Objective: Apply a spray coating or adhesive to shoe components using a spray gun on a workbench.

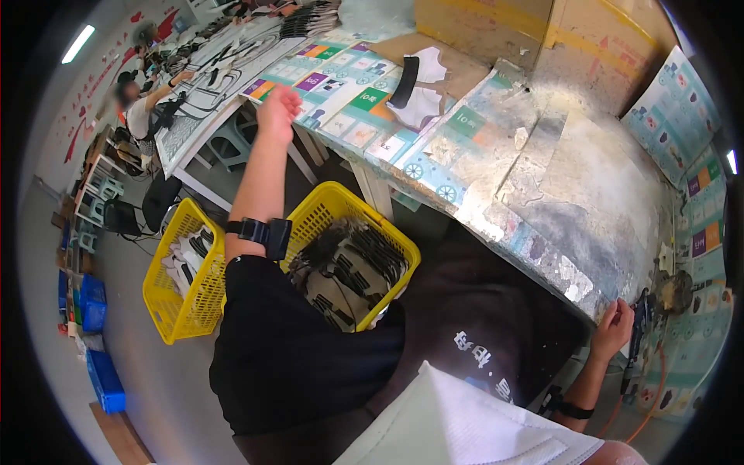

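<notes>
Left arm [258, 182] reaches long and forward as I watch, and the left hand [279, 114] hangs up by the edge of the worktable [597, 182], fingers loosely curled, slightly apart, gripping nothing that I can see. Black-and-white pieces [418, 105] lie flat on the worktable to its right, well apart from it. Over on my right, the right forearm [587, 387] angles upward, the right hand [614, 332] at the near corner, fingers up, beside a black tool [638, 329]; whether they're closed on anything, I can't tell.
</notes>
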`<state>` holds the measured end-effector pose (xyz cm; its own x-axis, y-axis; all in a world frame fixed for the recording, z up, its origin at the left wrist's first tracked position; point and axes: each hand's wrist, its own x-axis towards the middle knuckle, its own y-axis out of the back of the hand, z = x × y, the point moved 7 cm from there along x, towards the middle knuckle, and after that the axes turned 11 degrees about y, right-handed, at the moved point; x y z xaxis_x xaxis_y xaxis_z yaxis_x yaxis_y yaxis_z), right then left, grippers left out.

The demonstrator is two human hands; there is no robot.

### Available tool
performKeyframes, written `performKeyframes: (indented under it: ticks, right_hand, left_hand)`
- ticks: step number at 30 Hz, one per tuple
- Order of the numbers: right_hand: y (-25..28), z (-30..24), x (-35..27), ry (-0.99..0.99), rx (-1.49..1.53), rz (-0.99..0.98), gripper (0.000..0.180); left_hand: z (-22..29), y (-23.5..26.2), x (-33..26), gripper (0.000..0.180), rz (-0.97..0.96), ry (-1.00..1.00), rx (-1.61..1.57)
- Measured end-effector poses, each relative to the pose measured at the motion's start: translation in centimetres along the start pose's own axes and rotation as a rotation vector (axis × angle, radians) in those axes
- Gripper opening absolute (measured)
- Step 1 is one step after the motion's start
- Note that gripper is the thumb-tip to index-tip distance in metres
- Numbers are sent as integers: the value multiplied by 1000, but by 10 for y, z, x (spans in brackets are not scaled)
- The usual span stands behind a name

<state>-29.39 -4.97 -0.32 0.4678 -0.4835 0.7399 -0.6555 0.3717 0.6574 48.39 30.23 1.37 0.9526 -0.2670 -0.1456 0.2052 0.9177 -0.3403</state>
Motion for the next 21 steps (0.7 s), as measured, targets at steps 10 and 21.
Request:
performKeyframes:
  ticks: [10, 21]
  right_hand:
    - [-4, -8, 6, -68, 63, -13, 14]
    - [0, -11, 4, -97, 42, -15, 11]
  left_hand:
    - [-95, -166, 14, 41, -83, -336, 1038]
    - [-121, -226, 41, 32, -354, 170, 475]
